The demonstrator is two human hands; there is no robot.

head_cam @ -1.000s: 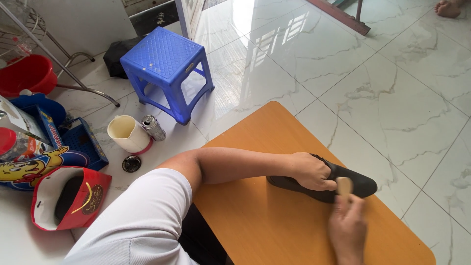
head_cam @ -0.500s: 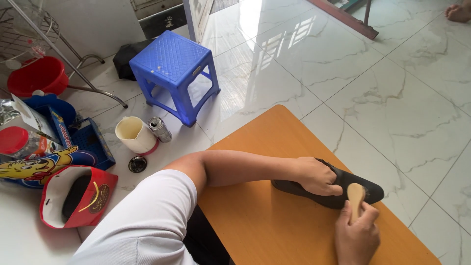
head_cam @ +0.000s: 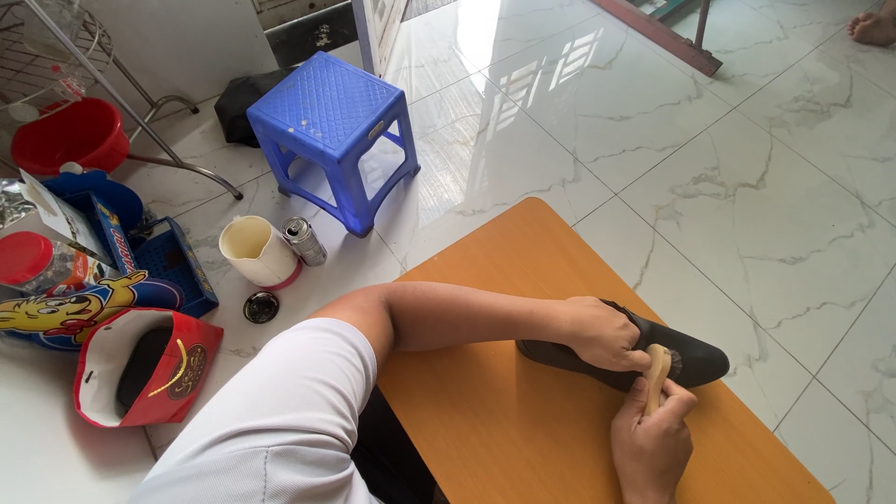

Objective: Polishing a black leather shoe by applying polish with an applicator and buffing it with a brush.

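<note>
A black shoe (head_cam: 695,357) lies on its side on the low orange table (head_cam: 523,280). My left hand (head_cam: 602,331) reaches across from the left and grips the shoe at its middle, holding it down. My right hand (head_cam: 651,443) comes up from the bottom edge and is closed on the pale wooden handle of a small brush (head_cam: 658,369), whose dark bristles touch the shoe near its toe. The heel end of the shoe is hidden behind my left hand.
On the tiled floor to the left stand a blue plastic stool (head_cam: 331,131), a cream mug (head_cam: 254,250), a metal can (head_cam: 304,241), a small dark round tin (head_cam: 260,306), a red open box (head_cam: 140,369), blue packaging (head_cam: 173,266) and a red bucket (head_cam: 70,135). Another person's bare foot (head_cam: 873,26) shows top right.
My right hand with the brush has shifted slightly along the shoe's toe end. The camera has tipped a little, moving the floor items down and right. My left hand keeps its grip.
</note>
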